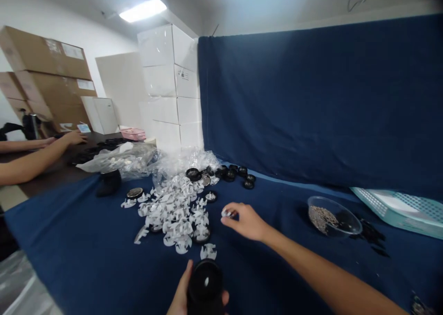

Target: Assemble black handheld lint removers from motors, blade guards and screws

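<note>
the left hand (180, 291) is wrapped around a black round-topped piece (206, 282), just nearer than the pile of white parts (173, 209). the right hand (248, 220) pinches a small whitish part (227, 213) over the blue-covered counter (97, 246), right of that pile.

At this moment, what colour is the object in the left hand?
The held object is black, best seen in the head view.

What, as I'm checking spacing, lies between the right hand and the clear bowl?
In the head view, only blue cloth shows between the right hand and the clear bowl.
</note>
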Demonstrator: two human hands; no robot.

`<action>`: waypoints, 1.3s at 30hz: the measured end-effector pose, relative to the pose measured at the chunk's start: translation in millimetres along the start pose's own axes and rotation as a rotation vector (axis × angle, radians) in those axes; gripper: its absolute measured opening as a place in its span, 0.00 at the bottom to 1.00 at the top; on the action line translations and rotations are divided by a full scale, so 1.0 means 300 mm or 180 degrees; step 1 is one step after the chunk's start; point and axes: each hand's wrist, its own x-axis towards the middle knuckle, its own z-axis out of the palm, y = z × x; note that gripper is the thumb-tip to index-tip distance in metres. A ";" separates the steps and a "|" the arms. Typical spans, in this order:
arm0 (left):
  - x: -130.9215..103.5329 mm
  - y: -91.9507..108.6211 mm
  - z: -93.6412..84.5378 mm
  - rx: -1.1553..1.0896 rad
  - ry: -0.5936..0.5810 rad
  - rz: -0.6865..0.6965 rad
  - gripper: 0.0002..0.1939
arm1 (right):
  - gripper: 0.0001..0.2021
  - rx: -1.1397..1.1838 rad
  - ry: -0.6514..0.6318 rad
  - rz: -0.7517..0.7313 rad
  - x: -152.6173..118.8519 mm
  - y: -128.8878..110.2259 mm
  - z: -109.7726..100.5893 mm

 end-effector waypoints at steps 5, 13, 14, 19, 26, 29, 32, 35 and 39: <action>0.053 -0.057 0.181 0.0463 -0.0352 -0.0237 0.35 | 0.16 0.1138 0.0517 0.0008 -0.278 -0.104 -0.147; 0.089 -0.225 0.466 0.0798 -0.0794 -0.0560 0.35 | 0.09 0.1316 0.1409 -0.0185 -0.642 -0.121 -0.231; 0.086 -0.239 0.483 0.0840 -0.0773 -0.0595 0.34 | 0.08 0.1198 0.1442 -0.0173 -0.668 -0.116 -0.243; 0.070 -0.298 0.529 0.0692 -0.0610 -0.0577 0.27 | 0.07 0.0569 0.1432 -0.0248 -0.770 -0.125 -0.317; 0.051 -0.342 0.548 0.0709 -0.0329 -0.0711 0.29 | 0.14 -0.0138 0.1411 -0.0025 -0.854 -0.151 -0.365; 0.038 -0.352 0.562 0.0833 -0.0273 -0.0729 0.31 | 0.09 0.0344 0.1599 0.0042 -0.860 -0.150 -0.359; 0.024 -0.363 0.576 0.0796 -0.0258 -0.0704 0.30 | 0.08 0.0309 0.1543 -0.0004 -0.862 -0.143 -0.346; 0.014 -0.373 0.588 0.0767 -0.0204 -0.0749 0.31 | 0.08 0.0158 0.1670 -0.0032 -0.868 -0.137 -0.333; 0.009 -0.381 0.595 0.0844 -0.0284 -0.0770 0.33 | 0.07 0.0232 0.1891 -0.0074 -0.874 -0.138 -0.322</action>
